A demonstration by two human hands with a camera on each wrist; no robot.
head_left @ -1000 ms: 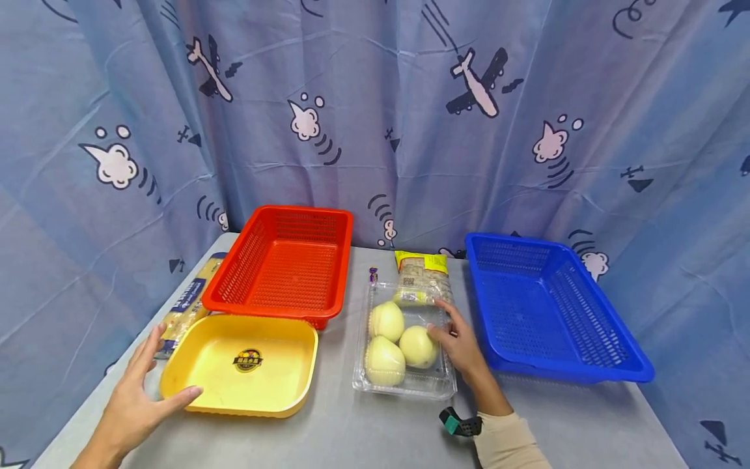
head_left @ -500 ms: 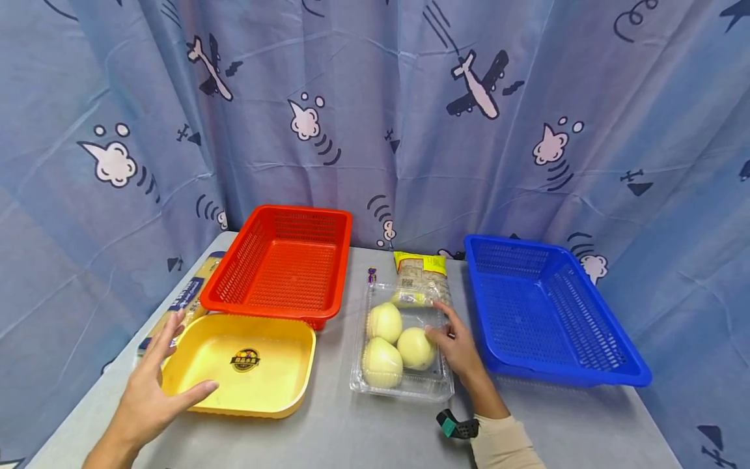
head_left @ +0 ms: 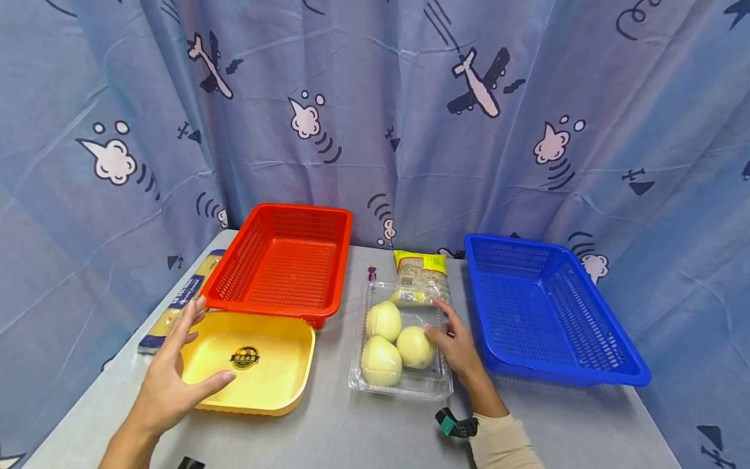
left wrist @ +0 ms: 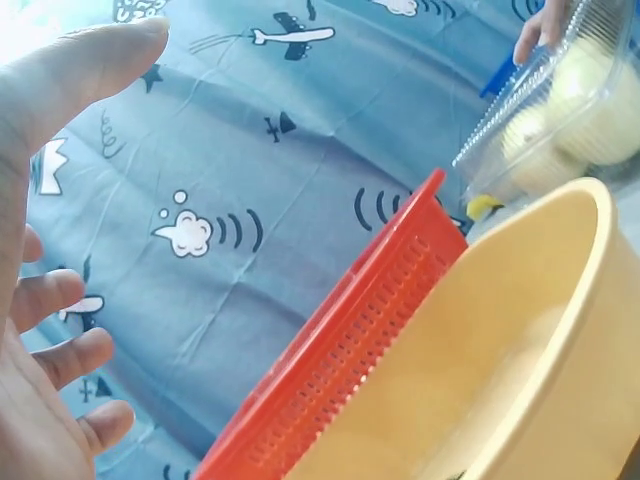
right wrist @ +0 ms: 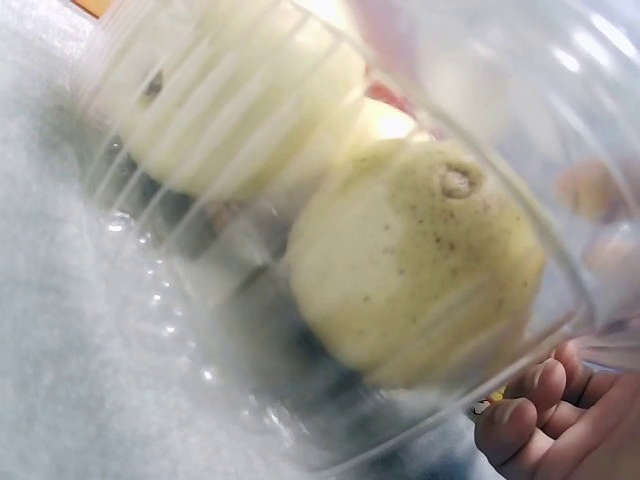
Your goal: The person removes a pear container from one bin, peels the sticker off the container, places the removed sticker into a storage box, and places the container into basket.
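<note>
My left hand (head_left: 170, 381) hovers over the left side of a yellow plastic basin (head_left: 281, 404) in the head view, thumb and fingers spread, holding nothing. The left wrist view shows its fingers (left wrist: 85, 355) apart from the basin's rim. My right hand (head_left: 461, 352) grips the right side of a clear plastic clamshell box (head_left: 404, 393). Inside lie three pale yellow pears (head_left: 382, 361). In the right wrist view, curled fingers (right wrist: 535, 390) sit right at the box's edge, beside a speckled pear (right wrist: 415, 265).
A red basket (head_left: 293, 280) stands behind the basin, and a blue basket (head_left: 521, 306) at the right. A long noodle-like packet (head_left: 176, 306) lies far left. Behind the box are a yellow-topped bag (head_left: 422, 267) and a small purple sweet (head_left: 372, 273). A patterned curtain (head_left: 351, 130) hangs behind.
My left hand has moved right from the basin's left edge to over the basin, fingers still spread. The right hand and the box of pears have stayed almost in place.
</note>
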